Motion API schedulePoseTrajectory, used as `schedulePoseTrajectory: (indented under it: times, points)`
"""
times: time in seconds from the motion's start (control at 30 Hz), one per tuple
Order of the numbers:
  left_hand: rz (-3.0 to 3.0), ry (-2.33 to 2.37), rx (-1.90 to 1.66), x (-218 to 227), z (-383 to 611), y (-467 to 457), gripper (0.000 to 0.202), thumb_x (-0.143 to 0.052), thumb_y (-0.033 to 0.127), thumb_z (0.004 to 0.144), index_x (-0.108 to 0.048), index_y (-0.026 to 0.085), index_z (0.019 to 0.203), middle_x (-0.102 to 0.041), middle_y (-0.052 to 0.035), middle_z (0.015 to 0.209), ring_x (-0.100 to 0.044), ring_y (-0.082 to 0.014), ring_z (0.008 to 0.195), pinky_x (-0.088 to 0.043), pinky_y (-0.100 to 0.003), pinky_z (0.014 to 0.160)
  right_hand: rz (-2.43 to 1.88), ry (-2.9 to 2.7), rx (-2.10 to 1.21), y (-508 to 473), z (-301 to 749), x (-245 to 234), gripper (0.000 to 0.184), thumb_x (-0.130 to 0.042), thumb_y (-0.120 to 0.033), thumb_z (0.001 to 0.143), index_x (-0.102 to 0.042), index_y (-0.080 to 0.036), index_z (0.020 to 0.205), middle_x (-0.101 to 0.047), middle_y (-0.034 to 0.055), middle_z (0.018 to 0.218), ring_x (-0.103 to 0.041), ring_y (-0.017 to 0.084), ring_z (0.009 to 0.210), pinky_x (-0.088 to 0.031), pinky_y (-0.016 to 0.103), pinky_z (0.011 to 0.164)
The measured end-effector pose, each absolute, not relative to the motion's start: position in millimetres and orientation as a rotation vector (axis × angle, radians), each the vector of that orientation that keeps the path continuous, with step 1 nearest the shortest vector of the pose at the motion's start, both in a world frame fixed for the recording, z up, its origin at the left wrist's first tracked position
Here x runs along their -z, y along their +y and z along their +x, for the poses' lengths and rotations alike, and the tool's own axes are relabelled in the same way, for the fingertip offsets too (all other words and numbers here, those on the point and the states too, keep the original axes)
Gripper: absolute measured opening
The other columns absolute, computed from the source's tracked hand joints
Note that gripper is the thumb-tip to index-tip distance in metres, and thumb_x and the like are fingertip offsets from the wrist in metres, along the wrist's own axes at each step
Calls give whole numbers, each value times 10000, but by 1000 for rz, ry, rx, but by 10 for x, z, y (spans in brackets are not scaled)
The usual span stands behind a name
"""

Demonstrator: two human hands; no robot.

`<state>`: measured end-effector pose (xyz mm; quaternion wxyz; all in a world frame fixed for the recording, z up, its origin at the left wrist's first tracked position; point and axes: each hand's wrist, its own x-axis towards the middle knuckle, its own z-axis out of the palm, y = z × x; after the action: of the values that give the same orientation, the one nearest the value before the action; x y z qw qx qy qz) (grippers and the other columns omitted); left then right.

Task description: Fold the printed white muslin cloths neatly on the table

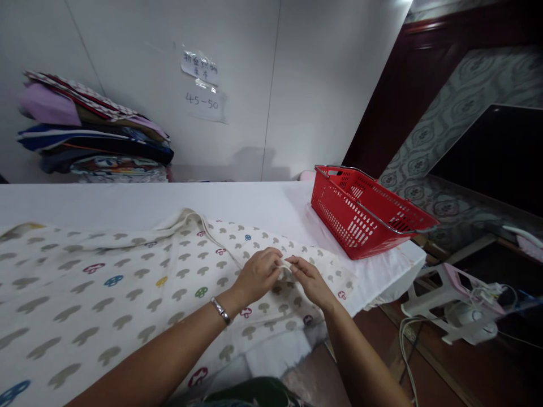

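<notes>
Cream mushroom-print cloth (169,277), slightly rumpled

One left hand (258,274) and one right hand (313,284) make two near the centre of the frame, with one bracelet (221,311) below and one cloth (169,285) across the lower left. Upper left shows one stack (97,138); upper centre, two signs (199,66); mid-frame, one table (271,198); right of centre, one basket (335,198); far right, one screen (496,158) and one stool (449,284).

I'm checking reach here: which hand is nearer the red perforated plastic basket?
Right. The right hand pinches the cream mushroom-print cloth, left of the basket and apart from it; the left hand pinches the same cloth farther left.
</notes>
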<state>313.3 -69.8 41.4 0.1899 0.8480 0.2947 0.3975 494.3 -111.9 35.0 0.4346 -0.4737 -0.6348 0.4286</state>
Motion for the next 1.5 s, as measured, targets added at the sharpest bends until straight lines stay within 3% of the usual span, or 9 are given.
schedulePoseTrajectory:
  times: [0.23, 0.37, 0.47, 0.77, 1.03, 1.2, 1.5]
  points:
    - [2044, 1002, -998, -422, 3159, -703, 25, -506, 183, 757, -519, 203, 763, -602, 21, 822, -555, -133, 777, -440, -276, 726, -1132, -1582, -1090, -1176, 4865, -392, 284, -555, -389, 835, -591, -216, 1058, -615, 24, 913, -542, 162, 802, -430, 275, 719]
    - [1994, 1003, -993, -446, 3164, -734, 6, -527, 208, 747, -529, 202, 747, -586, 31, 769, -539, -129, 742, -423, -257, 686, -1198, -1632, -894, -1189, 4856, -350, 228, -503, -371, 869, -613, -211, 989, -602, 11, 793, -524, 146, 695, -421, 255, 639]
    - [2022, 981, -973, -481, 3144, -758, 37, -538, 203, 745, -543, 208, 781, -588, 35, 760, -540, -128, 726, -415, -249, 666, -1230, -1664, -746, -1220, 4900, -340, 232, -487, -363, 877, -613, -211, 999, -616, 26, 836, -544, 164, 735, -434, 262, 654]
    - [2322, 1034, -1059, -273, 2956, -578, 236, -539, 188, 790, -540, 214, 1024, -645, -43, 1012, -573, -200, 946, -421, -347, 864, -1312, -1433, -583, -1228, 5148, -378, 286, -577, -436, 796, -632, -207, 959, -641, 49, 896, -585, 204, 837, -469, 290, 728]
    - [2432, 1207, -1119, -178, 2398, -275, 205, -506, 128, 803, -555, 216, 981, -648, -39, 975, -574, -182, 933, -390, -368, 894, -1399, -1067, -416, -1372, 5545, -644, 420, -649, -466, 735, -624, -180, 1041, -642, 59, 906, -579, 209, 801, -458, 296, 681]
    - [2503, 1336, -993, -131, 1847, -315, 137, -518, 177, 813, -574, 214, 932, -642, -28, 905, -559, -186, 921, -372, -372, 898, -1527, -987, -330, -1505, 5666, -725, 409, -662, -473, 713, -643, -198, 1014, -643, 57, 900, -562, 216, 784, -441, 308, 663]
    - [2404, 1591, -1079, 95, 1312, -449, 328, -426, 59, 760, -584, 213, 1003, -641, -35, 1003, -541, -187, 992, -364, -404, 941, -1563, -984, -364, -1477, 5650, -565, 449, -639, -493, 733, -626, -183, 1057, -629, 45, 874, -541, 192, 721, -405, 295, 608]
